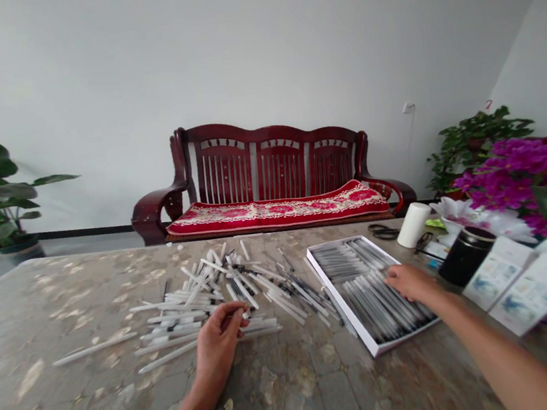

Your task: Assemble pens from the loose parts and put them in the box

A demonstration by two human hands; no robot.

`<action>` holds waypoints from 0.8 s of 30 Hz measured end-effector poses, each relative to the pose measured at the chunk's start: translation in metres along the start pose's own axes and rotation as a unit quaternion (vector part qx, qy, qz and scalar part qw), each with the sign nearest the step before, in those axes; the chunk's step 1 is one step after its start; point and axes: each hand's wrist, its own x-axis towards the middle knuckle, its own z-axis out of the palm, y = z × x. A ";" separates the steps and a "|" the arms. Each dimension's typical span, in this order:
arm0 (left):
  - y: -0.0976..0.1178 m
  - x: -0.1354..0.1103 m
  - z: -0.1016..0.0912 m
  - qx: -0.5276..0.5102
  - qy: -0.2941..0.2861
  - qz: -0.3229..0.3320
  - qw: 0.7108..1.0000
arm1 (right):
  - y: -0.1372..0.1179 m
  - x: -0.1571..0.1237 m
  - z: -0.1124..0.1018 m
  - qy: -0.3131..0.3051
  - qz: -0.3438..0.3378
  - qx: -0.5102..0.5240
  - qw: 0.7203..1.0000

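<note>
My left hand (pixel 224 329) is closed at the near edge of a loose pile of white and clear pens (pixel 182 314). Between its thumb and fingers shows the white end of a pen (pixel 245 314); the rest of it is hidden. Over on the right, my right hand (pixel 409 282) reaches into a shallow white box (pixel 370 343) holding rows of clear pens with dark ends (pixel 377 305). Its fingers are bent together and touch the pens there. Whatever lies between those fingertips is hidden.
Behind the box's right side stand a white roll (pixel 414 225), black-handled scissors (pixel 384 231) and a black cylinder (pixel 466 253). Folded printed cards (pixel 521 287) and purple flowers (pixel 527 178) are farther right. A wooden bench (pixel 278 164) is beyond the patterned table (pixel 102 402).
</note>
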 end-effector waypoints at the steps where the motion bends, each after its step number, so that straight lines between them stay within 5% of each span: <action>1: 0.001 0.000 0.000 -0.002 0.006 0.005 1.000 | 0.002 -0.001 0.000 -0.005 -0.001 -0.007 1.000; 8: 0.006 0.000 0.000 -0.023 0.040 0.024 0.999 | -0.019 -0.006 -0.005 0.056 -0.028 -0.113 0.992; 13: 0.002 -0.002 0.002 -0.035 0.032 0.012 0.999 | -0.110 -0.021 -0.004 0.063 -0.164 0.005 0.984; 18: -0.004 0.000 0.002 -0.048 0.026 -0.008 0.998 | -0.205 -0.027 0.028 0.012 -0.250 0.161 0.955; 24: 0.001 0.008 -0.005 -0.066 0.086 -0.004 0.994 | -0.272 -0.026 0.069 -0.014 -0.299 0.217 0.929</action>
